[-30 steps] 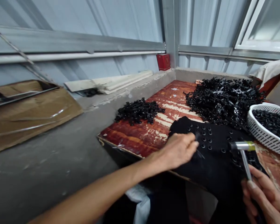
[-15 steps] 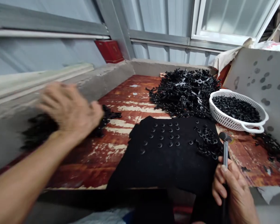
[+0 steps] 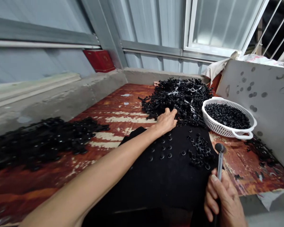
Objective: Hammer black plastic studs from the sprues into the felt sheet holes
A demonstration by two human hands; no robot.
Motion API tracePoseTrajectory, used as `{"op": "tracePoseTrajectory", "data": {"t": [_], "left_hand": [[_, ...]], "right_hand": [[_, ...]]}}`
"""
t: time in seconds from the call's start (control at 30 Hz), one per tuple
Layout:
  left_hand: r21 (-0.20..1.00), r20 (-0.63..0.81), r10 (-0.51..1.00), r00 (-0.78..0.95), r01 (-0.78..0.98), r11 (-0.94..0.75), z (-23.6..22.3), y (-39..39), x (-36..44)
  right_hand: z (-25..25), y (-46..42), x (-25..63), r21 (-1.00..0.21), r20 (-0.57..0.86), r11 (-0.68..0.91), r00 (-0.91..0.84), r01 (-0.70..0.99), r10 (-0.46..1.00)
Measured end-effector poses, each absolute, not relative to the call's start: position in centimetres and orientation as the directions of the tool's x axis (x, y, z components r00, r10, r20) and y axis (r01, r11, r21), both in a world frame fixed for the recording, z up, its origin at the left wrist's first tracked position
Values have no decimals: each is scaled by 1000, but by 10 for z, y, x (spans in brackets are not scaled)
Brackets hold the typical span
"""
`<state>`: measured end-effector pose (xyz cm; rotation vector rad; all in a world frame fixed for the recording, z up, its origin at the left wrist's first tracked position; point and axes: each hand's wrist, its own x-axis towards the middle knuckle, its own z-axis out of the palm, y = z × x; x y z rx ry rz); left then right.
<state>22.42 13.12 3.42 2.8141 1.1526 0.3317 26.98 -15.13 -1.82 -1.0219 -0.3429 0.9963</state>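
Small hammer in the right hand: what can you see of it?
The small hammer has a rounded dark head facing up toward the view, on a slim shiny metal shaft; the grip below looks dark. It stands nearly upright, held in the right hand, beside the black cloth near small black rings. Only the hand visibly touches it.

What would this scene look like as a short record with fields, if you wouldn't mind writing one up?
Left hand: open, fingers at the edge of the black plastic pile
Right hand: gripping a hammer, head up
Work surface: black cloth with black studs on it
Nearby: white basket of small black pieces; second black pile
Base: worn red board
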Motion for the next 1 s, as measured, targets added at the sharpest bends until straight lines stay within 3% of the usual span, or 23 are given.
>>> {"op": "tracePoseTrajectory", "data": {"t": [0.23,0.37,0.57,0.7,0.8,0.87,1.0], "left_hand": [[254,229,649,726,599,-760,45,134,224],[417,301,715,631,587,-694,61,142,221],[731,204,714,669,380,-566,86,129,212],[797,207,671,712,275,-537,89,112,204],[639,387,525,758,190,-745,80,92,201],[372,514,334,790,146,-917,72,72,199],[-169,400,-32,916,40,-985,57,30,197]], "right_hand": [[-21,-150,270,-831,-210,131,523,-541,826],[-22,-150,271,-834,-210,125,518,-538,829],[-22,-150,271,-841,-200,129,521,-526,830],[-22,-150,274,-842,-211,121,526,-526,824],[-19,-150,277,-844,-207,112,512,-525,834],[-15,-150,279,-848,-190,128,519,-514,833],[-6,-147,282,-846,-176,166,561,-506,809]]}}
